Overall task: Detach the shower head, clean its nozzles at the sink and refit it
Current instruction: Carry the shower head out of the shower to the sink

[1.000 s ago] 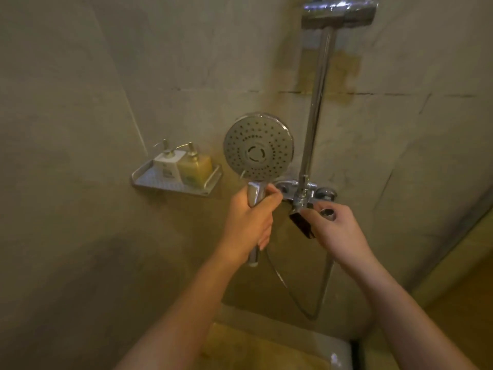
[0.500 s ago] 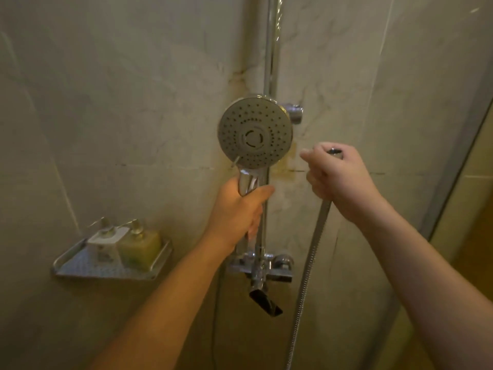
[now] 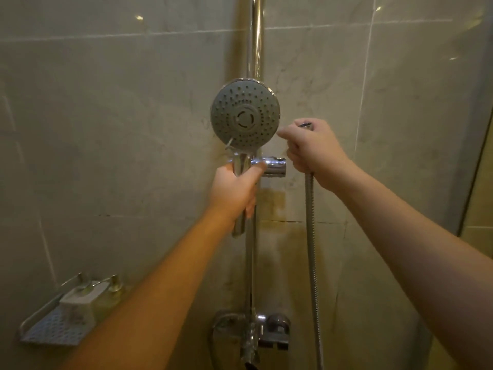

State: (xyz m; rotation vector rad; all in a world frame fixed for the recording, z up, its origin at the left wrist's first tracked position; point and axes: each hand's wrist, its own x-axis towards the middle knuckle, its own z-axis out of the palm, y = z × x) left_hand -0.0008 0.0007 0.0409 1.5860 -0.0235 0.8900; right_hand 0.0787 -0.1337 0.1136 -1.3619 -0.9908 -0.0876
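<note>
The left hand point(image 3: 234, 192) is wrapped around the chrome handle of the shower head point(image 3: 245, 116), thumb laid across the front just under the round face, fingers curled behind. The handle's lower end pokes out below the palm. The head is held upright in front of the vertical riser rail point(image 3: 255, 36), its grey nozzle face turned toward the camera, with rings of small holes around a circular centre piece.

The right hand point(image 3: 310, 150) is to the right of the rail, closed around the top of the ribbed metal hose point(image 3: 310, 236) — the hose's chrome end fitting point(image 3: 306, 125) shows just above the knuckles, apart from the shower head. The forefinger points left, its tip just beside the rim of the nozzle face. From the fist the hose hangs straight down, to the right of the rail.

On the rail, level with the left thumb, is the chrome slider bracket point(image 3: 274, 166); the thumb tip seems to touch it, though the overlap makes that hard to judge. At the foot of the rail is the chrome mixer tap point(image 3: 266, 332) with its spout pointing down.

Well to the left of the rail, low down, a metal wall shelf point(image 3: 48, 335) carries two pump bottles point(image 3: 85, 300) — blurred at the frame edge. Pale marbled wall tiles point(image 3: 120, 129) lie behind it all, with a brownish stain point(image 3: 272, 204) just right of the rail below the bracket.
</note>
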